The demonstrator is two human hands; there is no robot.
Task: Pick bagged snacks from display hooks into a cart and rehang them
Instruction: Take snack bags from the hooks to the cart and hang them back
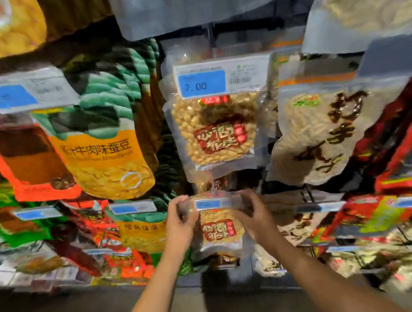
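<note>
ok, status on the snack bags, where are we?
Done: can't tell; no cart in view. In hand: left hand and right hand grip the top of a clear peanut bag at its hook, under the 7.00 tag. Left: whether it's coming off or going on is unclear.

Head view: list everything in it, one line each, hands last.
Peanut bag: one, clear with red label, lower centre, held by both hands.
Hanging peanut bag: one in front, clear, upper centre.
Price tag: one, blue and white, reads 7.00, above that bag.
Bean bag: one in front, orange and green, left of centre.
Stick-snack bag: one in front, pale with dark lettering, right.
Left hand: one, gripping the bag's top left.
Right hand: one, gripping its top right.
</note>
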